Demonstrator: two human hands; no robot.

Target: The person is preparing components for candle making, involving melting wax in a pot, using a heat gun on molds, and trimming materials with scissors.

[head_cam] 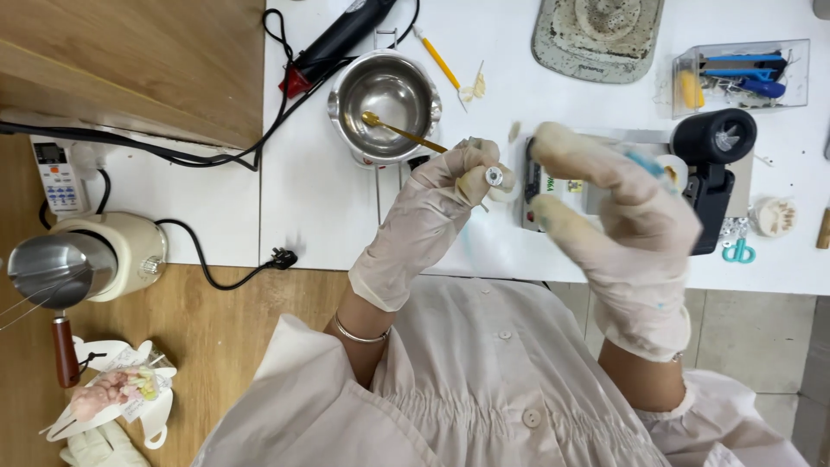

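Gloved left hand (437,203) pinching small white piece (494,179), right hand (627,220) raised, fingers spread

White worktop (328,207), wooden floor (216,329)

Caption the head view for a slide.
Gloved left hand grips a small white round piece; gloved right hand hovers open beside it.

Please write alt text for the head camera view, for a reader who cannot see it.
Seen from above, a gloved left hand pinches a small round white piece while the gloved right hand hovers open beside it. Behind them on the white table stands a steel pot with a gold spoon.
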